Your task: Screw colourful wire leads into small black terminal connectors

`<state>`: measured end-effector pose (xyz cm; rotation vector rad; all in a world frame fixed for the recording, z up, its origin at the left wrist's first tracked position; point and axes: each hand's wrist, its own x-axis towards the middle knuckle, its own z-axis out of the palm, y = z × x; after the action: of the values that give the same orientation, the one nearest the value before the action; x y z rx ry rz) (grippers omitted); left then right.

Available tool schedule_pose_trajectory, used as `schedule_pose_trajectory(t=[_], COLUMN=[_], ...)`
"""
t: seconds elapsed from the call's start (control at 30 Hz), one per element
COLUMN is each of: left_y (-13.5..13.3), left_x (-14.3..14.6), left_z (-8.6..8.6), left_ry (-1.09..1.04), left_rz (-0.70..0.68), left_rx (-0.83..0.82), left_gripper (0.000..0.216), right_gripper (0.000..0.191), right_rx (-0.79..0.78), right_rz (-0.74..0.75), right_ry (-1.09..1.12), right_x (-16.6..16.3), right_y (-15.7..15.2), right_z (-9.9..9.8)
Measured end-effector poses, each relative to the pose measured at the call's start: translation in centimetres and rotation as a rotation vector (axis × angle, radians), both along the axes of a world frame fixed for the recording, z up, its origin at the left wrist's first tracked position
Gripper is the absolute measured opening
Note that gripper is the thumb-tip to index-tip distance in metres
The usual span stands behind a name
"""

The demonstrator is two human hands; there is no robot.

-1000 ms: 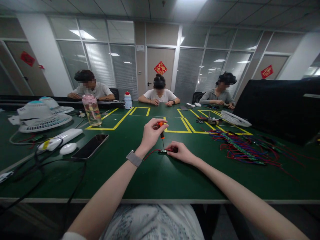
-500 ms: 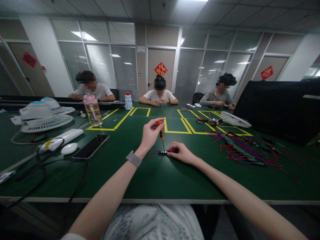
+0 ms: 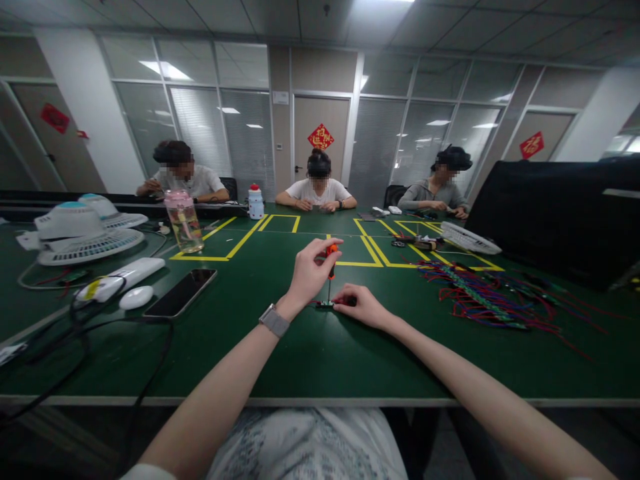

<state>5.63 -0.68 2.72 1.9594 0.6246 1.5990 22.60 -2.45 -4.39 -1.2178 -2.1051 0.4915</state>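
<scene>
My left hand (image 3: 314,268), with a watch on its wrist, is closed around the orange and black handle of a screwdriver (image 3: 329,291). The screwdriver stands almost upright, its shaft pointing down to a small green circuit board (image 3: 325,305) on the table. Whether the tip touches a screw is too small to tell. My right hand (image 3: 361,305) rests on the table and pinches the board's right end between thumb and fingers. A red wire runs out from the board's left side, partly hidden behind my left hand.
A row of wired circuit boards (image 3: 485,300) lies to the right on the green table (image 3: 320,367). A phone (image 3: 181,293), a white mouse-shaped case (image 3: 136,298), black cables, fans (image 3: 90,233) and a pink-lidded bottle (image 3: 184,223) are at left. Several people sit across the table.
My left hand has shifted slightly right and turned, bringing the screwdriver from a slight tilt to nearly upright. My right hand has hardly moved and still pinches the board.
</scene>
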Motion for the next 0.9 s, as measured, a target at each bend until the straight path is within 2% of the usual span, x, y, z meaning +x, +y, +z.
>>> schedule_pose_trajectory(t=[0.1, 0.2, 0.27, 0.4, 0.5, 0.6, 0.7, 0.8, 0.9], left_y=[-0.36, -0.82, -0.88, -0.30, 0.04, -0.06, -0.31, -0.25, 0.09], left_x=[0.16, 0.23, 0.26, 0.22, 0.01, -0.26, -0.42, -0.39, -0.26], left_z=[0.16, 0.40, 0.49, 0.43, 0.39, 0.40, 0.39, 0.34, 0.24], left_ry=[0.072, 0.100, 0.073, -0.048, -0.071, -0.026, 0.034, 0.040, -0.053], left_rz=[0.099, 0.074, 0.012, -0.103, -0.021, 0.116, 0.185, 0.123, -0.038], left_rx=[0.103, 0.137, 0.104, -0.081, -0.081, 0.011, 0.087, 0.099, -0.030], left_gripper=[0.019, 0.022, 0.027, 0.027, 0.020, 0.014, 0.017, 0.027, 0.028], right_gripper=[0.014, 0.014, 0.015, 0.016, 0.016, 0.016, 0.016, 0.017, 0.017], right_rx=[0.003, 0.007, 0.008, 0.001, -0.012, -0.019, -0.018, -0.012, -0.012], right_rz=[0.009, 0.015, 0.020, 0.028, 0.021, 0.015, 0.010, 0.016, 0.017], right_ry=[0.004, 0.002, -0.004, 0.007, 0.014, 0.012, 0.009, 0.010, 0.013], right_x=[0.00, -0.03, -0.04, -0.02, 0.02, 0.01, -0.03, -0.06, -0.07], right_y=[0.01, 0.01, 0.00, 0.01, 0.04, 0.07, 0.07, 0.07, 0.02], right_z=[-0.03, 0.00, 0.02, 0.00, 0.01, 0.06, 0.09, 0.07, 0.06])
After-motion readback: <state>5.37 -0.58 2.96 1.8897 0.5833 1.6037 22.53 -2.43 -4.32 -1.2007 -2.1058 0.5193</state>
